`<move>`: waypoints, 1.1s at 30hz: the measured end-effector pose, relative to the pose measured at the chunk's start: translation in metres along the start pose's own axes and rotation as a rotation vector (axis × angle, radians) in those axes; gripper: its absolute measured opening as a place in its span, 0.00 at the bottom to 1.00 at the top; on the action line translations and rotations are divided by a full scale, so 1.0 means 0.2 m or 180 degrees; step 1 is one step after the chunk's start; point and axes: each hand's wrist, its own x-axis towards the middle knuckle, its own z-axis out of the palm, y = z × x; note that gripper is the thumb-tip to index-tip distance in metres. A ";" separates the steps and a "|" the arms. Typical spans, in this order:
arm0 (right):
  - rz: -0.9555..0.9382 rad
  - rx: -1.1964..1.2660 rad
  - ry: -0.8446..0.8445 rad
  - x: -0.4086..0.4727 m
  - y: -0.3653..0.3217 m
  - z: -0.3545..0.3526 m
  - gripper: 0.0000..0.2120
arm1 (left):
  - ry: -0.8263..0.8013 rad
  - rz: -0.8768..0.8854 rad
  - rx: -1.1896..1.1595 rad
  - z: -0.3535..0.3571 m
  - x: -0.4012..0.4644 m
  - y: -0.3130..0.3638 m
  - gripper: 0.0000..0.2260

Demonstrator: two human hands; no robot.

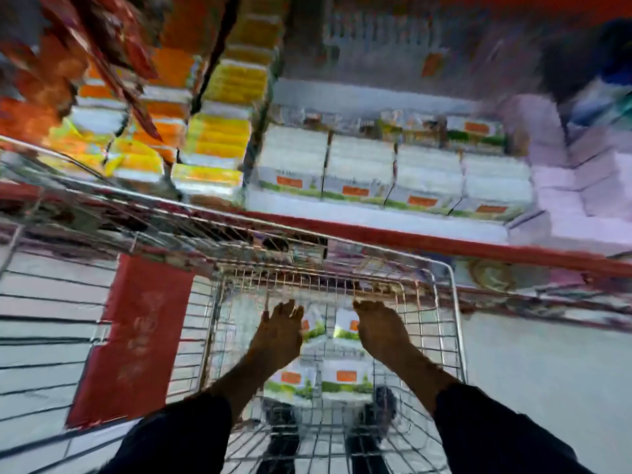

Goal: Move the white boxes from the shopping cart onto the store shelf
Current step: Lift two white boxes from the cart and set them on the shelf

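Inside the wire shopping cart [448, 319], both hands reach down toward the white boxes. Left hand [278, 336] and right hand [379, 331] extend flat, fingers straight and close together, clamped on nothing. Far pair of white boxes [345, 325] sits between the two hands; whether the palms touch them, cannot tell, heavy blur. Near pair of white boxes [345, 378] lies lower in the basket, by the forearms. Store shelf [376, 217] ahead already has a row of matching shelved boxes [390, 172] behind the red shelf edge [444, 242].

Risks, as judgement: squeezing two boxes side by side from outside only, one could slip out in the lift. Cart rim is close, boxes may snag on the wire. Shelf row looks full in front, so placement may shove the stock.
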 end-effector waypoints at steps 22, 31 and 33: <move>-0.0040 0.0772 0.0537 0.00 0.01 -0.11 0.11 | 0.0779 0.0440 -0.0972 -0.15 0.00 -0.02 0.17; -0.0023 0.0508 0.1545 -0.32 -0.12 -0.73 0.12 | 0.1862 0.0564 -0.0611 -0.68 -0.39 0.04 0.20; 0.0016 0.0530 0.1728 -0.38 -0.15 -0.88 0.13 | 0.2042 0.0720 -0.0614 -0.81 -0.44 0.05 0.20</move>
